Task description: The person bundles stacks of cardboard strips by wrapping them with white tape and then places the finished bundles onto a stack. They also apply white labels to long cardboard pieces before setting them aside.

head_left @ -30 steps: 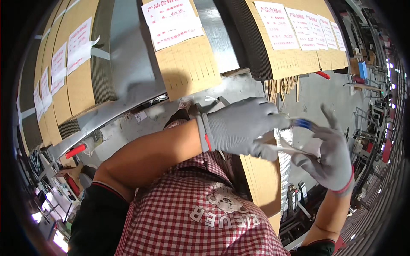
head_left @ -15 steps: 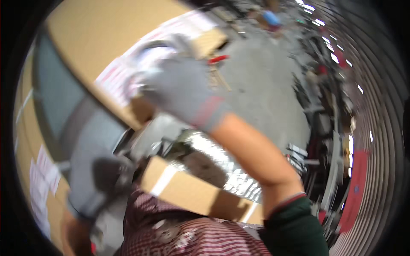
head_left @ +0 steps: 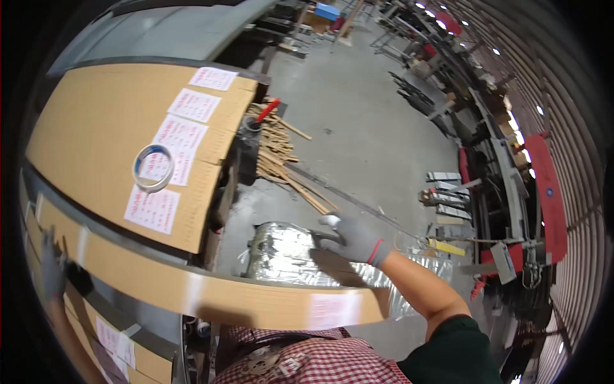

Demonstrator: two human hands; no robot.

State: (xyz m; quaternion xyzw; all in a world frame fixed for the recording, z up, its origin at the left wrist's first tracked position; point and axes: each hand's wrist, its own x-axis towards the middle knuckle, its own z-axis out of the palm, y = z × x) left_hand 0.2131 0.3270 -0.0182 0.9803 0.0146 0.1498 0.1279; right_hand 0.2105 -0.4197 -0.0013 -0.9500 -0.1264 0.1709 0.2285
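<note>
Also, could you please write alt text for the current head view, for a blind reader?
A person's gloved left hand is by one end of a long, white-banded cardboard bundle; the gloved right hand is near a silver-wrapped bundle beyond it. A tape roll lies on a labelled cardboard stack at upper left.

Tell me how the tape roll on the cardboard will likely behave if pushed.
The tape roll should probably slide rather than roll, since it lies flat on its side. It looks fairly light, being a thin ring with a wide hole. Stood on its edge, it would likely roll, given its round outline.
</note>
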